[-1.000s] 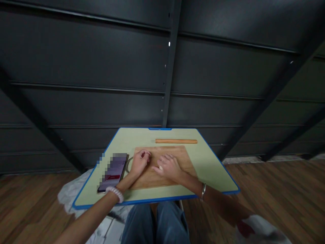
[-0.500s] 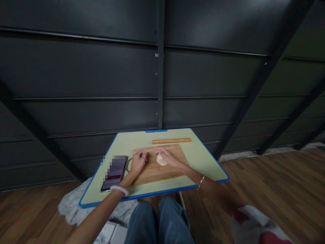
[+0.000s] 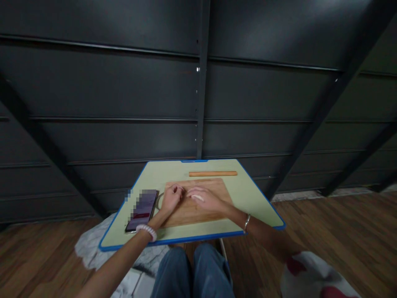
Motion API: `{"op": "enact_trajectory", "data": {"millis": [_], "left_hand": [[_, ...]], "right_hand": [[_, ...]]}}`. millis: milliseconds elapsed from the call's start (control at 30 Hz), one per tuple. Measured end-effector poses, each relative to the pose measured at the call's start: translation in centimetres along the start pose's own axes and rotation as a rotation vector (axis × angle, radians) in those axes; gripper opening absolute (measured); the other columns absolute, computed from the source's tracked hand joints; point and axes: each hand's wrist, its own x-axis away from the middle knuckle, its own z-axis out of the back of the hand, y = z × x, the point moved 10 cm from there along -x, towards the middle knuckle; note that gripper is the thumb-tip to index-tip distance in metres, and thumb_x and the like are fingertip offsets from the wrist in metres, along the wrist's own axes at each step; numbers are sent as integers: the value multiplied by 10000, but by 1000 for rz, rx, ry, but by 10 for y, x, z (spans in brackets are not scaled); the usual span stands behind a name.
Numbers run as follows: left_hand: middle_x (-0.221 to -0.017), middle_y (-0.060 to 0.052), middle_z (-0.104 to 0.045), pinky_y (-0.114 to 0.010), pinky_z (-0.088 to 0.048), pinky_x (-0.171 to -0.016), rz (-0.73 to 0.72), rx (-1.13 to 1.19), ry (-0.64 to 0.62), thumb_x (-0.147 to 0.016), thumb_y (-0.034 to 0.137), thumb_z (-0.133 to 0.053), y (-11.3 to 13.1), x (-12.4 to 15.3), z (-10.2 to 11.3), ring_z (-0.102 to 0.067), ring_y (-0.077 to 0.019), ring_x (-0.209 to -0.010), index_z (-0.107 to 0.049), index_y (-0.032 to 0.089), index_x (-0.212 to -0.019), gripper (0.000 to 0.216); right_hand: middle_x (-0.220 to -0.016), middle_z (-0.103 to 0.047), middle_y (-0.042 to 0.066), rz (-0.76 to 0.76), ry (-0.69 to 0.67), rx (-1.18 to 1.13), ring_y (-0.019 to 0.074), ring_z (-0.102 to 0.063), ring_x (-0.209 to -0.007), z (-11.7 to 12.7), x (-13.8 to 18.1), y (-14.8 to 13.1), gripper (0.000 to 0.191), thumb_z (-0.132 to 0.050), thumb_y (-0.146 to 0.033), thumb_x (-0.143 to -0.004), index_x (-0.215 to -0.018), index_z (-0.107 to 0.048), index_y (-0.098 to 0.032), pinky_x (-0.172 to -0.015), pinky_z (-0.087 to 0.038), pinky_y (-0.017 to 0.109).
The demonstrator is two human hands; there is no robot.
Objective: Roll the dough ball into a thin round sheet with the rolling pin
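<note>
Hands: right hand closed over pale dough near the centre of the wooden board | left hand curled at the dough's 9 o'clock, cannot tell if it holds anything | wooden rod at board's 1 o'clock | phone at board's 9 o'clock | blue-edged counter beneath all

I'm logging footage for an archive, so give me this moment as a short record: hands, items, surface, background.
Left hand: left hand, fingers curled, over the board's left part; whether it holds anything is unclear
Right hand: right hand, over a pale dough-like piece, mostly hidden
Board: wooden board, beneath both hands
Beyond board: wooden rod, lying crosswise
Left of board: phone, screen partly pixelated
Surface: pale green tabletop, blue edge
Background: dark panelled wall
</note>
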Motion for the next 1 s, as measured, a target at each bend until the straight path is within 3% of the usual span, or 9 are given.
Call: {"op": "enact_trajectory", "data": {"millis": [67, 167, 367, 500, 600, 700, 767, 867, 1000], "left_hand": [[-555, 19, -534, -243, -358, -504, -11, -2, -1, -734, 288, -441, -2, 0, -1, -485, -133, -507, -552, 188, -627, 183], [-577, 18, -551, -245, -370, -524, -9, -7, -13, -748, 286, -444, -4, 0, -2, -499, -138, -530, -567, 189, -645, 188], [-659, -14, -623, -260, -411, -598, -23, -43, -26, -759, 304, -456, -1, -1, -2, -559, -169, -635, -602, 192, -652, 213], [-581, 0, -580, -253, -398, -559, 6, -67, -12, -754, 313, -458, -8, -3, -2, -532, -157, -562, -591, 193, -645, 210], [-542, 16, -538, -237, -372, -509, 19, -58, -8, -749, 294, -440, -12, -3, -3, -495, -137, -501, -580, 186, -661, 198], [-539, 16, -531, -228, -358, -489, 16, -51, 7, -720, 270, -435, -8, -2, -2, -487, -130, -495, -577, 180, -657, 180], [-533, 18, -526, -227, -356, -493, 18, -56, 12, -702, 265, -434, -4, 0, -1, -482, -129, -497, -567, 185, -636, 168], [-543, 14, -530, -236, -367, -524, 8, -58, 5, -706, 289, -434, 1, 0, -1, -492, -136, -521, -549, 194, -605, 180], [-553, 8, -540, -249, -376, -557, -7, -61, 1, -725, 319, -435, 1, -2, -1, -500, -148, -542, -555, 198, -602, 211]], "right_hand": [[-1015, -700, 56, 83, -97, 14, 165, -599, -988, -11, 0, -18, 248, -459, -234, -890, -966, -693, -202, -937, -433, 313], [-847, -719, 5, 50, -120, -35, 150, -621, -815, -17, -7, -21, 212, -540, -357, -858, -822, -715, -243, -823, -459, 259], [-644, -669, -12, -178, 11, -209, 106, -527, -550, -22, -20, 22, 367, -527, -476, -857, -649, -679, -214, -572, -403, 204], [-556, -608, -4, -361, 194, -321, 118, -507, -532, -18, -18, 54, 510, -432, -557, -874, -574, -618, -189, -554, -389, 217], [-555, -593, 16, -613, 417, -526, 141, -543, -538, -17, -6, 84, 602, -322, -627, -875, -584, -599, -179, -548, -413, 236], [-609, -619, 44, -831, 600, -583, 159, -579, -575, -19, 14, 99, 640, -243, -635, -883, -649, -623, -176, -572, -439, 251], [-723, -662, 60, -802, 660, -557, 166, -612, -676, -14, 21, 92, 593, -241, -575, -905, -760, -652, -173, -658, -462, 263], [-900, -689, 58, -629, 622, -504, 174, -626, -827, -1, 23, 75, 408, -386, -492, -887, -913, -656, -189, -778, -467, 282], [-744, -671, 39, -686, 529, -430, 173, -618, -698, 15, 36, 92, 271, -591, -452, -776, -733, -624, -186, -661, -486, 273]]}}
